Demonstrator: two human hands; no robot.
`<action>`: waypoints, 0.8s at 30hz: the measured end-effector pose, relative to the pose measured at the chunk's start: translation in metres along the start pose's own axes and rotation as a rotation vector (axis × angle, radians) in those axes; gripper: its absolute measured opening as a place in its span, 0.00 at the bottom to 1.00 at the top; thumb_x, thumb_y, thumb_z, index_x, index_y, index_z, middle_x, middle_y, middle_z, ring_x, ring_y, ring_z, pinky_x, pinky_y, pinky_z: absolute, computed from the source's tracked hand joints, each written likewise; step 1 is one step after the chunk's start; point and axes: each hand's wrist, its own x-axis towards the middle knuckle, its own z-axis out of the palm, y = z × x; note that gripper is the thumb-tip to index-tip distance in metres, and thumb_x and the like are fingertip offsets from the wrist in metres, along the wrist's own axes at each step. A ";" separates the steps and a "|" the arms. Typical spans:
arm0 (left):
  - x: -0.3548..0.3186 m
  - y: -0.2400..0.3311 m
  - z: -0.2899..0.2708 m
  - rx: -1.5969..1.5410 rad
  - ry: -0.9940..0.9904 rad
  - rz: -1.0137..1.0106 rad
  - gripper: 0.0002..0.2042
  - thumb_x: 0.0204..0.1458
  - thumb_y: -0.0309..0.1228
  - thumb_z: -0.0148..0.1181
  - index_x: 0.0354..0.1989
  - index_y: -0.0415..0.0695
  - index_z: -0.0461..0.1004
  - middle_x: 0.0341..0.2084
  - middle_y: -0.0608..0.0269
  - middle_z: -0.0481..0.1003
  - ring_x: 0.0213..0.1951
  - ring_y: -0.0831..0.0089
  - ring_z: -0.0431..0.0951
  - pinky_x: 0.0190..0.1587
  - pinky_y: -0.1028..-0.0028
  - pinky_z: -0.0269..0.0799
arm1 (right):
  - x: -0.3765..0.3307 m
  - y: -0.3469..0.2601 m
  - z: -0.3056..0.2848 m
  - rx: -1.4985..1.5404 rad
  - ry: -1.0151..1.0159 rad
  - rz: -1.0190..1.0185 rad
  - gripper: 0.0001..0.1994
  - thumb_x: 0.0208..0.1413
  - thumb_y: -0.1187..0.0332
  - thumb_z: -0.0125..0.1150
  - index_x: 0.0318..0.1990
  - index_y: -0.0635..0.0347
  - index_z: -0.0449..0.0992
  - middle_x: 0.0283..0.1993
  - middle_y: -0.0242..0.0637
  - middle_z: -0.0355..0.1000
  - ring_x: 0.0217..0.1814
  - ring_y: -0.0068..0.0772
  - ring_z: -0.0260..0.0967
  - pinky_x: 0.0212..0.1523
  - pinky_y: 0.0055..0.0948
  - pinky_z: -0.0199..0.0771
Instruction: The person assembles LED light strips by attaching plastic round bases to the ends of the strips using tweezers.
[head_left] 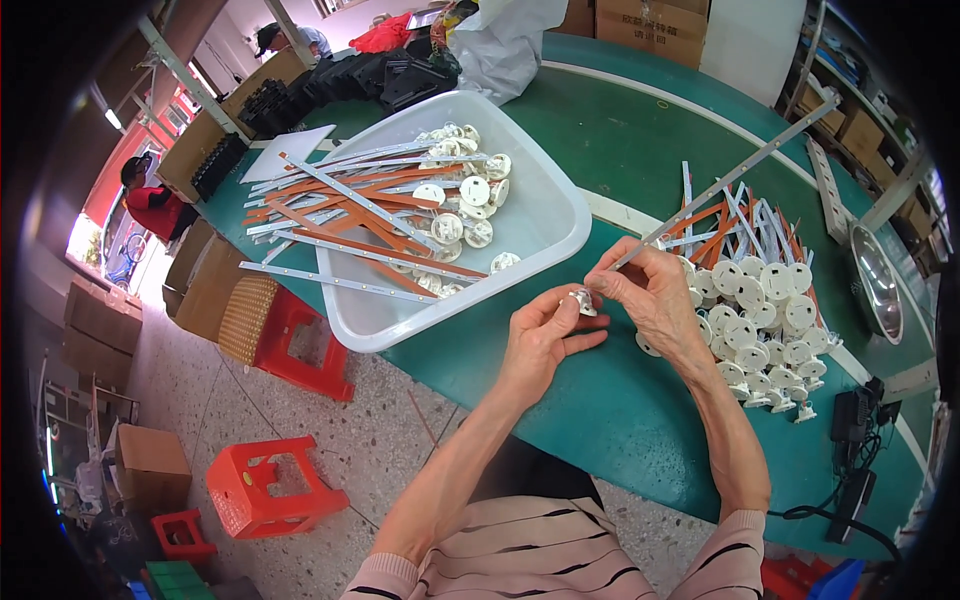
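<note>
My left hand (pixel 545 338) pinches a small white round plastic fitting (pixel 582 300) above the near edge of the green table. Close against it, my right hand (pixel 655 295) grips a long thin LED strip (pixel 735 178) that slants up and away to the right. The strip's lower end is hidden in my right fingers. To the left stands a white plastic tub (pixel 455 318) with strips and round white fittings in it. A heap of similar fittings (pixel 755 310) with strips lies on the table right of my right hand.
A metal bowl (pixel 876 282) sits at the right edge, near black power adapters with cables (pixel 852 415). Black parts (pixel 385 80) and a white plastic bag (pixel 505 45) are at the back. Red stools (pixel 272 485) stand on the floor. A person in red (pixel 155 200) is far left, another behind.
</note>
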 end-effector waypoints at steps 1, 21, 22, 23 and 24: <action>0.000 0.000 0.000 -0.033 0.007 -0.001 0.21 0.58 0.35 0.53 0.55 0.33 0.63 0.39 0.54 0.73 0.39 0.67 0.76 0.45 0.69 0.75 | 0.000 -0.001 0.001 0.024 -0.021 0.029 0.07 0.53 0.71 0.59 0.30 0.67 0.72 0.27 0.36 0.73 0.30 0.22 0.71 0.32 0.22 0.71; 0.000 -0.001 -0.005 0.040 -0.036 0.077 0.18 0.59 0.28 0.47 0.55 0.31 0.63 0.39 0.54 0.74 0.37 0.71 0.76 0.42 0.73 0.73 | 0.002 0.011 0.003 0.012 -0.033 0.122 0.08 0.51 0.70 0.63 0.28 0.66 0.73 0.23 0.33 0.71 0.25 0.18 0.68 0.26 0.18 0.68; 0.000 -0.002 -0.004 0.084 -0.007 0.101 0.17 0.59 0.28 0.47 0.55 0.32 0.64 0.38 0.54 0.74 0.36 0.71 0.76 0.41 0.74 0.73 | 0.001 0.010 0.004 0.009 -0.023 0.155 0.08 0.50 0.69 0.64 0.28 0.65 0.74 0.24 0.32 0.70 0.25 0.17 0.66 0.27 0.17 0.68; 0.000 -0.002 -0.004 0.084 -0.008 0.099 0.17 0.59 0.28 0.47 0.55 0.32 0.64 0.38 0.54 0.74 0.36 0.71 0.76 0.41 0.74 0.73 | 0.001 0.010 0.005 0.009 -0.021 0.156 0.08 0.50 0.69 0.64 0.28 0.65 0.74 0.24 0.32 0.70 0.25 0.17 0.66 0.27 0.17 0.68; 0.000 -0.001 -0.005 0.124 -0.002 0.109 0.16 0.60 0.27 0.46 0.54 0.32 0.64 0.38 0.54 0.74 0.35 0.72 0.76 0.40 0.74 0.74 | 0.001 0.011 0.006 0.022 -0.014 0.160 0.08 0.51 0.69 0.64 0.28 0.65 0.74 0.24 0.32 0.71 0.25 0.18 0.67 0.27 0.17 0.69</action>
